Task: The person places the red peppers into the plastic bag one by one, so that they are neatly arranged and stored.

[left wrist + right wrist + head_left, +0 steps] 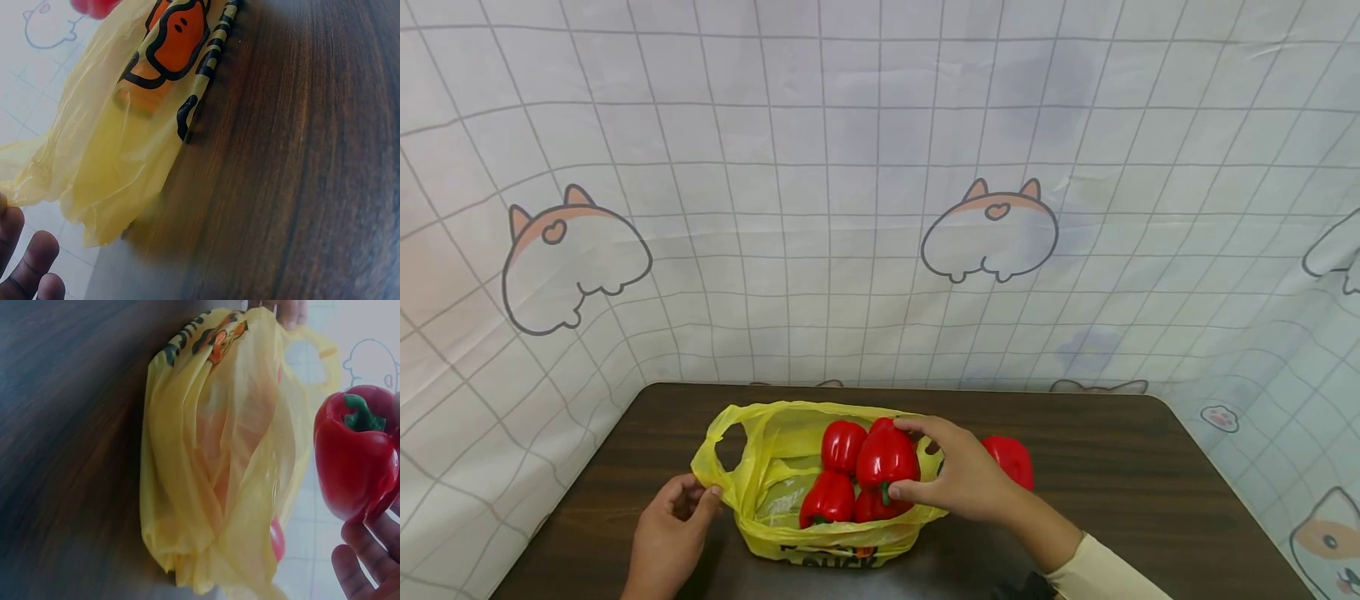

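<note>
A yellow plastic bag with printed black lettering stands on the table, its mouth spread. Inside it lie several shiny red bell peppers. My left hand pinches the bag's left edge below the handle loop; in the left wrist view its fingers show beside the thin plastic. Over the bag's right half my right hand holds a red bell pepper between thumb and fingers. That pepper shows its green stem in the right wrist view, apart from the bag's side.
Another red pepper lies on the dark wooden table to the right of the bag, partly behind my right hand. A white grid-patterned cloth with cartoon animals hangs behind and beside the table.
</note>
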A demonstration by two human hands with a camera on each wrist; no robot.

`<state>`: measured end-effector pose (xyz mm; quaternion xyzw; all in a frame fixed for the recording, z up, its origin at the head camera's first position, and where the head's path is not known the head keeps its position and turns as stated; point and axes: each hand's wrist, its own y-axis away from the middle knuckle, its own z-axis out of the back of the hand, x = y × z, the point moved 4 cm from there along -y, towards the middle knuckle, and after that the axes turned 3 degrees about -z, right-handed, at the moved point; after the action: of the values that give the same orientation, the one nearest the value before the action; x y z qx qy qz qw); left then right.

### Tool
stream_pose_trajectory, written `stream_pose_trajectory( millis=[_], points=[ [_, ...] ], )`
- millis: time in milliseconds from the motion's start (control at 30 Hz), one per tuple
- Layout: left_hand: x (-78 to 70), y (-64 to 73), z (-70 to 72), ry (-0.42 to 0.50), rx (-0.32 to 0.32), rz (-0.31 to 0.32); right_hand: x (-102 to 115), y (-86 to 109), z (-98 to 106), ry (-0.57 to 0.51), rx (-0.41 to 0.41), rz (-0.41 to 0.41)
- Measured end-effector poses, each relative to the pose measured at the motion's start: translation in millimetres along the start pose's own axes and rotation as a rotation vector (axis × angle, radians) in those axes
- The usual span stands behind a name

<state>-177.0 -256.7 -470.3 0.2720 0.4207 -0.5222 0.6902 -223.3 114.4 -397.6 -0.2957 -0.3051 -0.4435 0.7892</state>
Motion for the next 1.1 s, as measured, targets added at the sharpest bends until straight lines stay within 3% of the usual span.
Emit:
stream_pose_trajectory(
  millis=[467, 1100],
  points=[
    [0.6, 0.5, -0.8, -0.003, -0.014, 0.008, 12.5, -19.6, -25.9, -0.013, 0.024, 0.021],
    [-2.1, 1.0, -0.4, 0.005, -0.008, 0.002, 27.7, -31.9, -52.1, -0.037, 0.076, -0.003]
  ],
)
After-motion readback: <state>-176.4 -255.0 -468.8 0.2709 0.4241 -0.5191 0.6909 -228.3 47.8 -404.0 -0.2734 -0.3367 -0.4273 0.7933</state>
